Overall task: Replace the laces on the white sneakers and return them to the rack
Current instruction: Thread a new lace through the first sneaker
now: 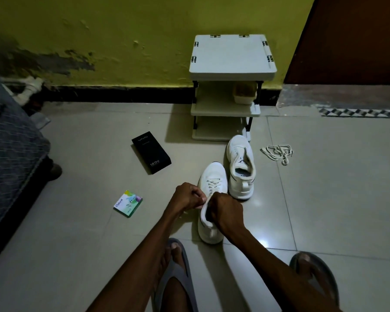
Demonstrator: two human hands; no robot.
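Observation:
Two white sneakers stand on the tiled floor. The near sneaker [212, 183] carries a lace through its front eyelets. My left hand [186, 195] pinches a lace end beside the shoe's tongue. My right hand [225, 210] is curled over the shoe's collar; what its fingers hold is hidden. The far sneaker [242, 167] has no lace and stands just behind and to the right. A loose pale lace [277, 153] lies in a heap to its right. The white shoe rack [231, 64] stands against the yellow wall, behind the sneakers.
A black phone box [151, 153] and a small colourful packet [128, 203] lie on the floor to the left. A bed edge [11, 149] fills the far left. A cream box [244, 93] sits on the rack's middle shelf. My sandalled feet [173, 273] are at the bottom.

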